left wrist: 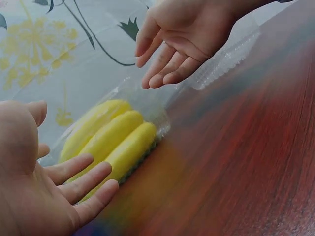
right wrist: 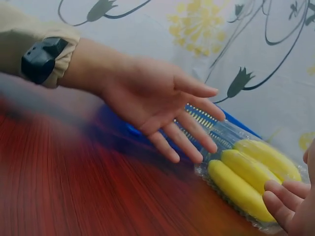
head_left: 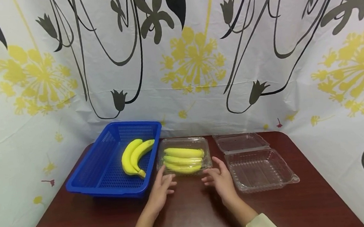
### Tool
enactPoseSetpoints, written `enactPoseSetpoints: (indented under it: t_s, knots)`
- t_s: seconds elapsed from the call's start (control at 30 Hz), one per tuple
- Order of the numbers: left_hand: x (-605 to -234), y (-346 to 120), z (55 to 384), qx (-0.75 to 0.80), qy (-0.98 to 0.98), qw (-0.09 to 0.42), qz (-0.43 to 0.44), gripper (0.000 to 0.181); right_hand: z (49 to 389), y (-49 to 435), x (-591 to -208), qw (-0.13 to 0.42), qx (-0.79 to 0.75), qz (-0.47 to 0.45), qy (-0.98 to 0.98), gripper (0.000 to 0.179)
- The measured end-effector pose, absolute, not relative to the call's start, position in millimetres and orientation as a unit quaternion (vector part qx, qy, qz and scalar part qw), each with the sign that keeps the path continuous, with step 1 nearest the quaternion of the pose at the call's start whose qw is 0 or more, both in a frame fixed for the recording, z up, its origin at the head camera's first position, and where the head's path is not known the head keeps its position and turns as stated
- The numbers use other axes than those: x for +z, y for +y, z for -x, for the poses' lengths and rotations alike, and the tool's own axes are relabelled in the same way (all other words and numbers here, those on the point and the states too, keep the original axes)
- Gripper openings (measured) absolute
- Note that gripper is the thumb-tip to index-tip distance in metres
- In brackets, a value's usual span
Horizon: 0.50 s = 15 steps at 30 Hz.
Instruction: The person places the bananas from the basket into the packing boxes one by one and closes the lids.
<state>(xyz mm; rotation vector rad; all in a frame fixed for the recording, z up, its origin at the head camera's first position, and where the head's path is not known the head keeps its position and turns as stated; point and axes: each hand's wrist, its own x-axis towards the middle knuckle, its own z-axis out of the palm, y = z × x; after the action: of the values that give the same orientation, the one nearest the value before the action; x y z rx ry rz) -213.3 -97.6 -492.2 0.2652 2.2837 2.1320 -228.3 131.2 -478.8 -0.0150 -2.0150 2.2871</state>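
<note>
A clear plastic clamshell box [head_left: 160, 150] lies near the back of the table, its clear lid down over three yellow bananas [head_left: 184, 160]. My left hand [head_left: 158, 194] is at the box's front left corner, fingers spread and loosely bent, holding nothing. Across from it, my right hand [head_left: 221, 183] hovers by the front right corner, palm turned inward and fingers relaxed. The left wrist view shows both palms facing each other across the bananas [left wrist: 110, 135]. In the right wrist view, the fingertips of my right hand [right wrist: 295, 206] overlap the box's near side.
A blue plastic basket [head_left: 87, 184] stands left of the box, with two joined bananas [head_left: 136, 156] inside. To the right, an empty clear clamshell box [head_left: 258, 170] lies with its lid opened back. A patterned white cloth [head_left: 186, 120] hangs behind the dark red table [head_left: 192, 218].
</note>
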Motion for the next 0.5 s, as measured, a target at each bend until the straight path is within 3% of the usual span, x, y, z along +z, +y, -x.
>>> enactPoseSetpoints:
  t_s: [0.5]
  knots:
    - [-458.7, -94.2, 200.0, 0.672, 0.724, -0.003, -0.152, 0.056, 223.3, 162.4, -469.1, 0.195, 0.579, -0.147, -0.778, 0.061]
